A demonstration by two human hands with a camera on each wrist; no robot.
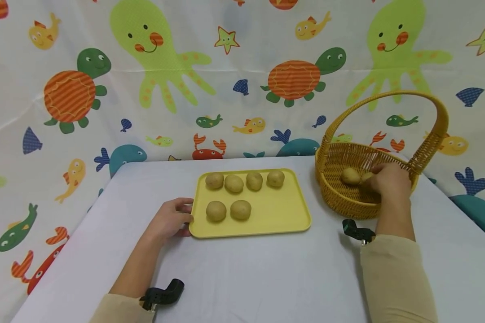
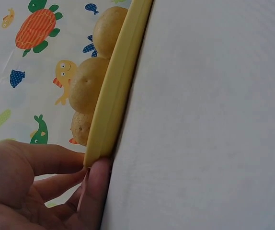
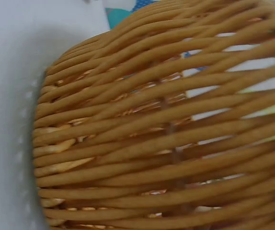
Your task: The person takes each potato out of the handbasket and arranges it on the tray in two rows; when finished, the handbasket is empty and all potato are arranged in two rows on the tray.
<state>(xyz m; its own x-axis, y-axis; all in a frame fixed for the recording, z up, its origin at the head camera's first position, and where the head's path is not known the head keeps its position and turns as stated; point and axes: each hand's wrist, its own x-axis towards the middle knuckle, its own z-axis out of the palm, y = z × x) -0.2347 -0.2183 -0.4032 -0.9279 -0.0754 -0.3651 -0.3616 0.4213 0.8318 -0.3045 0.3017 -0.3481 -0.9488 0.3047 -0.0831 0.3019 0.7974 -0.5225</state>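
Observation:
Six potatoes lie in two rows on a yellow tray (image 1: 275, 215), four behind and two in front, one of the front ones being this potato (image 1: 240, 210). My left hand (image 1: 173, 218) is at the tray's left edge, its fingertips touching the rim. In the left wrist view the left hand (image 2: 37, 177) has one finger at the top of the rim and another against the outer wall. My right hand (image 1: 390, 179) reaches down inside a wicker basket (image 1: 339, 202) and grips a potato (image 1: 366, 178), which it partly covers. Beside that lies another potato (image 1: 350, 176).
The basket's tall arched handle (image 1: 388, 94) rises over the right hand. Woven basket wall (image 3: 166, 134) fills most of the right wrist view. A white table (image 1: 250, 278) carries everything, and a curtain with sea animals (image 1: 242, 67) hangs behind it.

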